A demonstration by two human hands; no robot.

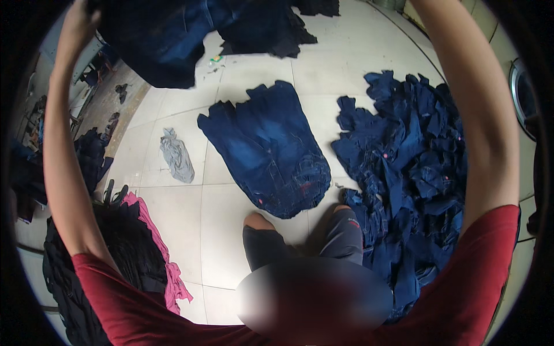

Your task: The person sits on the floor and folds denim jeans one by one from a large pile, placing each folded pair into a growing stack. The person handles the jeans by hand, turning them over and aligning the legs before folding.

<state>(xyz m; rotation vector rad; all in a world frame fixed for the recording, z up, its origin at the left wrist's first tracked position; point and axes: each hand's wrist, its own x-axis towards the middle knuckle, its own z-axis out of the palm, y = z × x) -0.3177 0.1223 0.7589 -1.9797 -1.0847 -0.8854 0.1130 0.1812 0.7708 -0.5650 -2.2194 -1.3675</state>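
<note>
Both my arms reach up and forward. At the upper left, my left hand (86, 16) is closed on the edge of a dark blue denim garment (167, 37), which hangs spread out above the floor. The top of the picture cuts off part of the garment. My right forearm (453, 34) runs out of the upper edge, so the hand at its end is hidden. In front of my feet a flat dark blue denim piece (268, 144) lies on the tiles, faded lighter in places, its far edge uneven.
To the right lies a large heap of crumpled denim (410, 173). A grey bundled cloth (176, 155) is at the left on the tiled floor (225, 207). Black clothes (133, 242) and a pink cloth (153, 228) are piled near my left arm. A round glass-fronted door (522, 95) stands at far right.
</note>
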